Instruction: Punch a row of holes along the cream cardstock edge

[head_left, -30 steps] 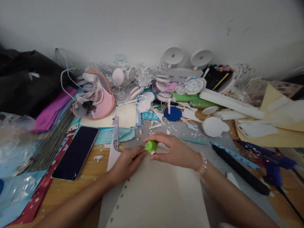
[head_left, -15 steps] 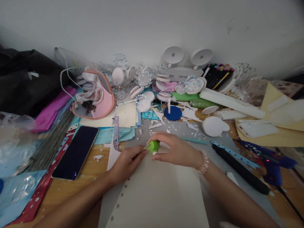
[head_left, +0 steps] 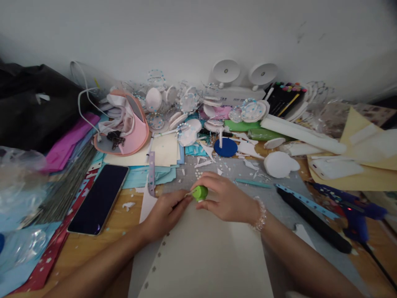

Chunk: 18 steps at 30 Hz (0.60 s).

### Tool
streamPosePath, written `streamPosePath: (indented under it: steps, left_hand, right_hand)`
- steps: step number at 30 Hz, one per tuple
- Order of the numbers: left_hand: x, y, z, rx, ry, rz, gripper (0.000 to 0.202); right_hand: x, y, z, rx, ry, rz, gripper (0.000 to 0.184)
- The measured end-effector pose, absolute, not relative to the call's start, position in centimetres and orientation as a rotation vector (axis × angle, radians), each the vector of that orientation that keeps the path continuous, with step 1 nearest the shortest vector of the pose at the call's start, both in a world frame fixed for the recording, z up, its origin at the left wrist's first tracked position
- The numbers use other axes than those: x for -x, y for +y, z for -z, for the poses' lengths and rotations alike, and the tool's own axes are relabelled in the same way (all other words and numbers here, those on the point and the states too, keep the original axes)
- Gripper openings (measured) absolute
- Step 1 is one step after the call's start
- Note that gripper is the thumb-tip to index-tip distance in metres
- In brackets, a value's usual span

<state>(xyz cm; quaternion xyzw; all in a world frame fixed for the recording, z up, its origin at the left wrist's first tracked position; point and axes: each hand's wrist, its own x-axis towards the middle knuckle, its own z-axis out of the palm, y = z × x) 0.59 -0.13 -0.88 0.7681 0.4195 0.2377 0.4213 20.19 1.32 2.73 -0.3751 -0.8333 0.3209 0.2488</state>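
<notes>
A small green craft punch (head_left: 200,192) sits between the thumb and fingers of my right hand (head_left: 225,196), over the top edge of a large pale sheet of paper (head_left: 204,256). Close on its left, my left hand (head_left: 169,211) is closed, with the fingertips pinching the top left corner of that sheet. Flower-shaped holes (head_left: 154,269) run down the sheet's left edge. The fingers partly hide where punch and paper meet.
A phone (head_left: 98,198) lies at the left, near a pink visor (head_left: 136,128). Small white scraps (head_left: 203,162) litter the grey mat ahead. To the right are a black rod-shaped item (head_left: 313,219) and a blue glue gun (head_left: 353,211). White disc-shaped pieces (head_left: 189,132) crowd the back.
My right hand and wrist have shifted slightly left and tilted a little with the green punch. My left hand has stayed nearly still on the sheet.
</notes>
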Motion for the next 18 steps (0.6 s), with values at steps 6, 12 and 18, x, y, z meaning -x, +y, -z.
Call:
streamPosePath:
  steps: [6, 12, 18]
  left_hand:
    - [-0.3, -0.4, 0.3, -1.942, 1.051, -0.656, 0.015]
    - [-0.2, -0.5, 0.0, -2.076, 1.064, -0.653, 0.052]
    - [0.0, -0.1, 0.7, -2.393, 1.104, -0.643, 0.042]
  right_hand:
    - [-20.2, 1.1, -2.7, 0.993, -2.253, -0.842, 0.019]
    - [-19.9, 0.9, -2.5, 0.993, -2.269, -0.826, 0.021]
    - [-19.1, 0.4, -2.1, 0.995, -2.339, -0.794, 0.017]
